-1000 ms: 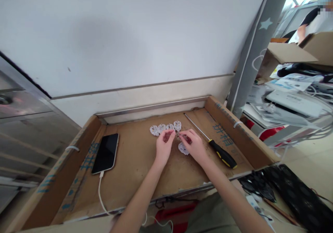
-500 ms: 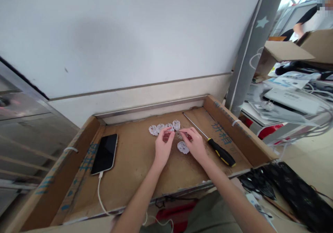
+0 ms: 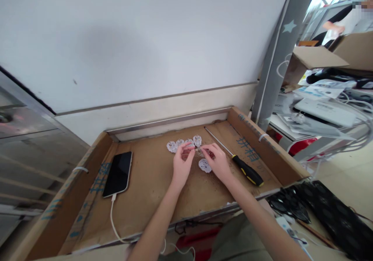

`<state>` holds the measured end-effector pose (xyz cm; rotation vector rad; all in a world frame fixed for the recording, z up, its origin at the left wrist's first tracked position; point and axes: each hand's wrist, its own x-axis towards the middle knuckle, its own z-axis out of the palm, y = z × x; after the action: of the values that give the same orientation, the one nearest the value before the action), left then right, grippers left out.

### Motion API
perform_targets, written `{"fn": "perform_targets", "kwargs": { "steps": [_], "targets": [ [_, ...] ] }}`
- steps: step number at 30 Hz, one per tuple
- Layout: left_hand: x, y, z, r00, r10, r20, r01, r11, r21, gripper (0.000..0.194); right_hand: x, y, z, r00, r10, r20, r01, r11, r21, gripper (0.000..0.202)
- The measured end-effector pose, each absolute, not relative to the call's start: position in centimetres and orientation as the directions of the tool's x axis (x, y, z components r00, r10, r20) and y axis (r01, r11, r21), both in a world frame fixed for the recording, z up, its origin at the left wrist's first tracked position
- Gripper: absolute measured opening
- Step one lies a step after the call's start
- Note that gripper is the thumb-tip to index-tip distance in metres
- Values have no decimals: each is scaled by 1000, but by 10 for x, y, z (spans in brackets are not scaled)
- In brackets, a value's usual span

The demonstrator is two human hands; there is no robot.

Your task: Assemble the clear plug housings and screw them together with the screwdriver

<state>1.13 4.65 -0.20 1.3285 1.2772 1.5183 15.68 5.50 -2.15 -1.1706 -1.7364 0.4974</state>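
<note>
My left hand (image 3: 182, 163) and my right hand (image 3: 218, 161) meet over the middle of a cardboard tray (image 3: 87, 183), fingertips pinched on a small clear plastic part (image 3: 197, 149) held between them. What the part is exactly is too small to tell. A row of several clear plastic plug pieces (image 3: 183, 143) lies just beyond my fingers. One more clear plug piece (image 3: 205, 165) lies on the tray under my right hand.
A black-and-yellow screwdriver (image 3: 236, 160) lies to the right of my hands. A black phone (image 3: 118, 173) on a white cable (image 3: 112, 218) lies at the left. Boxes, papers and cables crowd the right side, where another person (image 3: 339, 20) stands far off.
Both hands stay together on the small part, with only slight finger movement. The view has shifted a little.
</note>
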Motion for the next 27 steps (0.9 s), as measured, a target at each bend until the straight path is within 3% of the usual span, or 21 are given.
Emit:
{"fn": "perform_targets", "kwargs": {
  "steps": [5,12,18,27],
  "targets": [
    [11,44,0,-182,956,231,156,-203,967,27,157,55,-22,-96,873,478,490,459,-741,29],
    [12,42,0,-157,915,371,252,-326,911,28,157,55,-22,-95,872,480,499,459,-735,29],
    [11,42,1,-215,945,246,197,-205,959,29,157,55,-21,-101,874,476,498,458,-736,29],
    [11,43,0,-145,933,329,231,-291,928,30,158,55,-23,-96,877,471,499,451,-740,29]
  ]
}}
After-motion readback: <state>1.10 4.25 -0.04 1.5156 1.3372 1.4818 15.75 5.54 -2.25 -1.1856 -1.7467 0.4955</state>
